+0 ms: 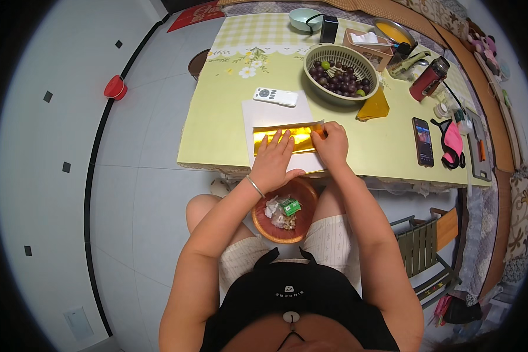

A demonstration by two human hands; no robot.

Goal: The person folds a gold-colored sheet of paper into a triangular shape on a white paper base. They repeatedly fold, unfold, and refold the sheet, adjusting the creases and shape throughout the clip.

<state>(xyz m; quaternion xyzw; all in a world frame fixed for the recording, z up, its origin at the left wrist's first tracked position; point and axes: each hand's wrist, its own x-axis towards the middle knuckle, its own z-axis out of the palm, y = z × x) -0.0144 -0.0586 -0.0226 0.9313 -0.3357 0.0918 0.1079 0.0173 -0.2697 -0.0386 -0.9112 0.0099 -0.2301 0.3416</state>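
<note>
A shiny gold foil sheet [303,139], with a pale edge along its far side, lies on white paper [253,112] at the table's near side. My left hand [274,162] rests flat on the foil, fingers stretched out and slightly apart, a silver bangle on the wrist. At the foil's right end my right hand [332,145] has its fingers bent, thumb and fingers closed on the edge. What lies under its palm is hidden. A white remote control [276,97] sits just beyond the foil, on the paper's far part.
Beyond my hands stands a colander [311,88] of dark grapes, beside an amber-coloured piece [374,105]. To the right are a phone [422,142], a pink eye mask [452,144] and a red thermos [429,78]. A waste basket [284,237] stands between my knees, a folding chair [419,249] at right.
</note>
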